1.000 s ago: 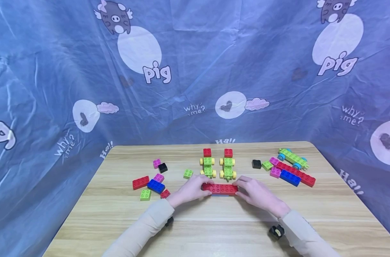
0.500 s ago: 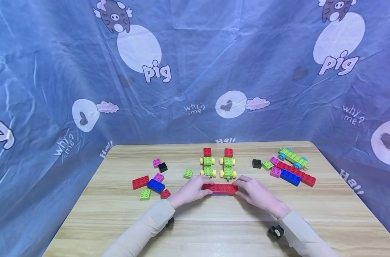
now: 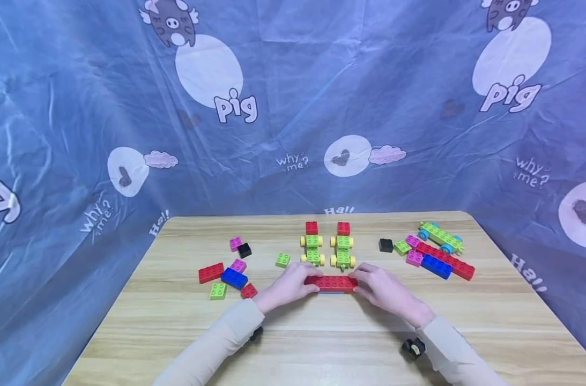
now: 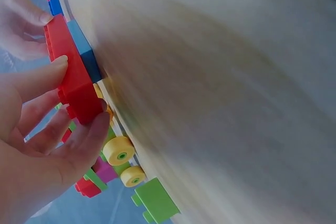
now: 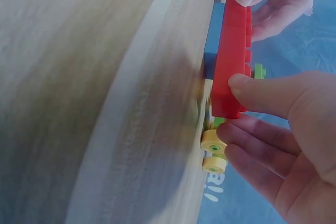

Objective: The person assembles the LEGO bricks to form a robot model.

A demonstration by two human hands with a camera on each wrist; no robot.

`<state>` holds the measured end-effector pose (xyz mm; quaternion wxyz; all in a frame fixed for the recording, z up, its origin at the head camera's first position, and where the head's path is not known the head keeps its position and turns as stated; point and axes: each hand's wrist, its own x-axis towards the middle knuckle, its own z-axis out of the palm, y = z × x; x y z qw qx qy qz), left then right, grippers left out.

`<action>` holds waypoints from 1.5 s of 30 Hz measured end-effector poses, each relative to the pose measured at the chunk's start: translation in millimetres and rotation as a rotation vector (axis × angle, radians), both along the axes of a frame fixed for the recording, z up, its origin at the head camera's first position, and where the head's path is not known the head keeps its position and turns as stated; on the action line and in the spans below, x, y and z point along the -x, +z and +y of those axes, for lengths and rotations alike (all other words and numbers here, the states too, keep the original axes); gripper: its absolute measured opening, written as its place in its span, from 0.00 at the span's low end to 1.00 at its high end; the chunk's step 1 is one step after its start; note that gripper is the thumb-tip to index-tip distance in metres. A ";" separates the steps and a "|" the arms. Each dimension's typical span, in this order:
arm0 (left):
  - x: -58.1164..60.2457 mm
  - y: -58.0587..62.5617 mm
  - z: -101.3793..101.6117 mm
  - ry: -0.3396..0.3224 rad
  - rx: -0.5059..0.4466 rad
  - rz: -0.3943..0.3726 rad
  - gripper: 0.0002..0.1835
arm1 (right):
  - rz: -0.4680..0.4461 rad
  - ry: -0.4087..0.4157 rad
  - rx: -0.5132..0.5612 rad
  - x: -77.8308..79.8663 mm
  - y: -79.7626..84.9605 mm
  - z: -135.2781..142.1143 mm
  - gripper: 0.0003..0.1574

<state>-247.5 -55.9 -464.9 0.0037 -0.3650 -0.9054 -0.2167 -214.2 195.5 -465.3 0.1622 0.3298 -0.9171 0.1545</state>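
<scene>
The red bar (image 3: 338,283) lies between the two hands, directly above a blue brick (image 4: 84,50). The left hand (image 3: 289,282) grips the bar's left end and the right hand (image 3: 385,288) grips its right end, each with curled fingers and a thumb on the near face. Just beyond, a left green chassis (image 3: 312,250) and a right green chassis (image 3: 343,252) stand side by side on yellow wheels (image 5: 214,141).

The seam between the red bricks (image 3: 336,283), just below the middle of the frame, looks fainter than a second ago, and my left fingers (image 3: 313,271) sit a touch further right. The printed cloth (image 3: 283,107) and the tabletop's (image 3: 321,338) far edge now lie slightly higher.
</scene>
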 end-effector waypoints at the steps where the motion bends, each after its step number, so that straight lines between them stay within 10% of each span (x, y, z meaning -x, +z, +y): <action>1: -0.4 0.2 0.2 -0.003 0.000 0.001 0.17 | -0.001 0.001 0.002 -0.3 0.0 -0.2 0.20; 45: -2.4 1.8 -14.2 0.008 0.022 -0.024 0.21 | -0.084 -0.010 -0.074 4.4 -0.3 -17.9 0.24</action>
